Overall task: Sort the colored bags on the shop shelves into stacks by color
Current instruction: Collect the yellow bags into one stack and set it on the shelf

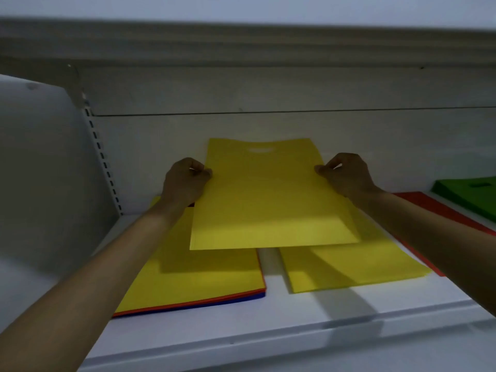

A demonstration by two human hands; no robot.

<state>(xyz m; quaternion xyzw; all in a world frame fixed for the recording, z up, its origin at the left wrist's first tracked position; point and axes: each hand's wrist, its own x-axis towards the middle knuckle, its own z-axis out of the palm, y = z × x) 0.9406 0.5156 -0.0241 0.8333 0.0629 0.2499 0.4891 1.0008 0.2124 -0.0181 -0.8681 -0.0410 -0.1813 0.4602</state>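
Note:
A flat yellow bag (pixel 268 200) with a cut-out handle at its far end hangs in the air above the shelf. My left hand (pixel 185 181) pinches its left edge and my right hand (pixel 346 175) pinches its right edge. Below it on the left lies a mixed stack (pixel 193 280) with a yellow bag on top and orange and blue edges showing underneath. To the right of that stack lies a yellow stack (pixel 357 267). A red bag (pixel 440 210) lies further right, and a green stack (pixel 472 194) sits at the far right edge.
The white shelf (pixel 268 326) has a raised front lip and a white back panel (pixel 241 127). A slotted upright (pixel 103 162) stands at the left, and a large pale rounded object (pixel 40 170) fills the left side.

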